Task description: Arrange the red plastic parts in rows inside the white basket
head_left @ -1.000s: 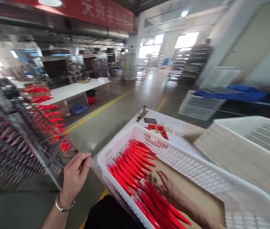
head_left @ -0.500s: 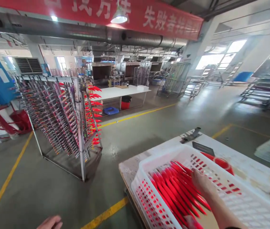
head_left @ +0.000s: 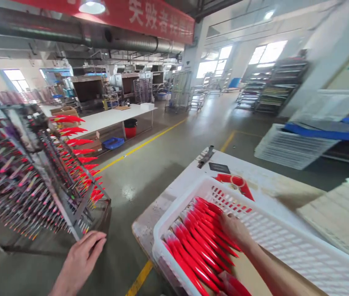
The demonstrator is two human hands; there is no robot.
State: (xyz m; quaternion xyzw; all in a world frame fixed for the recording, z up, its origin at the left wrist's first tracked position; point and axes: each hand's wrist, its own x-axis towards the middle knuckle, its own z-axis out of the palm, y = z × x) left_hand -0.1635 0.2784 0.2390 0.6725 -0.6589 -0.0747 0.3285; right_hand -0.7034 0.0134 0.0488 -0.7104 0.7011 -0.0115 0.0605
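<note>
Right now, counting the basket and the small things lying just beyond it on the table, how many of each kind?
white basket: 1
red tape dispenser: 1
dark flat card: 1
metal tool: 1
Total: 4

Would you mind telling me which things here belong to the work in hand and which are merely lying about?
In hand:
right hand on the red pointed pieces
white basket holding them
left hand by the rack

Lying about:
red tape dispenser
dark card
metal clamp
</note>
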